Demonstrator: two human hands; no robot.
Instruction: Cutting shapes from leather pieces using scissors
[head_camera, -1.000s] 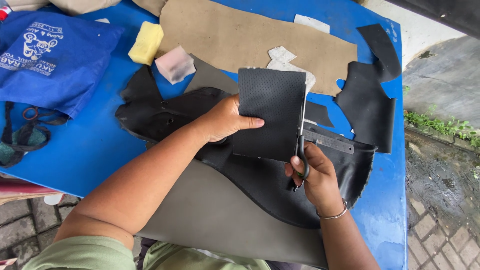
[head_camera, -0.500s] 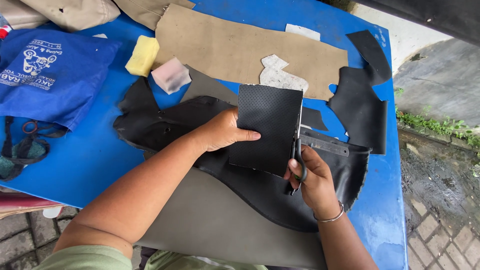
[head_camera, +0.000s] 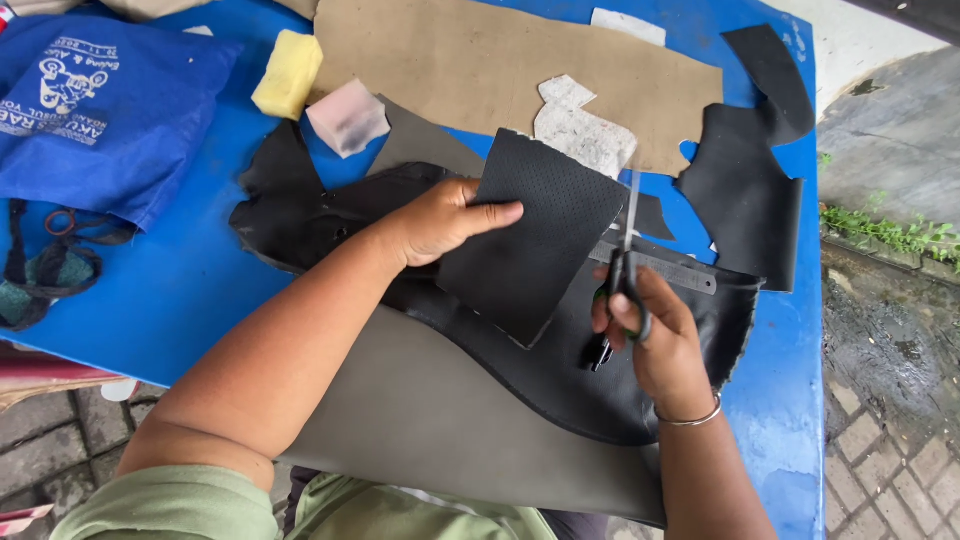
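On the left of the blue tabletop we see a blue cloth bag, then a yellow sponge and a pale pink block just beside it. Our left hand grips the black perforated leather piece, fingers flat on top, lifting it above the large black sheet. Our right hand has its fingers curled through the handles of the scissors, blades upright at the piece's right edge, with black offcuts farther right.

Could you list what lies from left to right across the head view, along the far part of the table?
Blue bag → yellow sponge → pink sponge → white scrap → black leather piece.
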